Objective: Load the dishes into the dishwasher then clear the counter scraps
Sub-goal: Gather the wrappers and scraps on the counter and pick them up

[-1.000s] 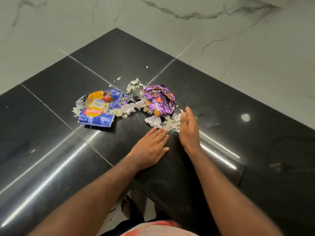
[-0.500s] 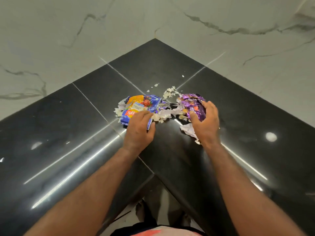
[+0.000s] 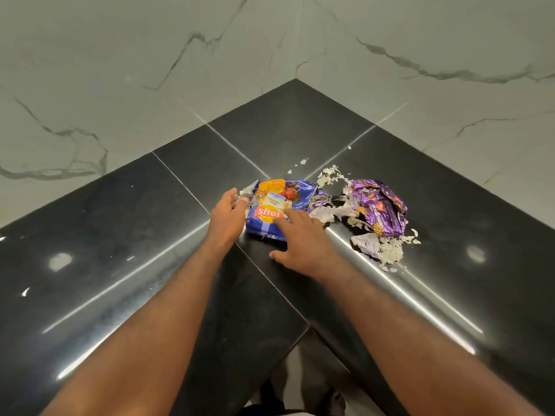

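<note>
Two hands [image 3: 226,219] [image 3: 303,244], one blue wrapper [image 3: 277,205], one purple wrapper [image 3: 379,207]

A glossy black desk [image 3: 120,235] is wrapping round an inside corner, its slabs meeting at thin seams and its rounded front edge catching streaks of light. A blue snack packet [image 3: 279,202] is lying flat by the middle seam. Just to its right a crumpled purple wrapper [image 3: 378,205] is sitting, with torn pale paper bits [image 3: 327,211] lying between the two. A heap of whitish flakes [image 3: 387,250] is spreading at the wrapper's near end, a smaller heap [image 3: 329,177] is lying behind the packet, and a lone fleck [image 3: 25,292] is resting far left.
</note>
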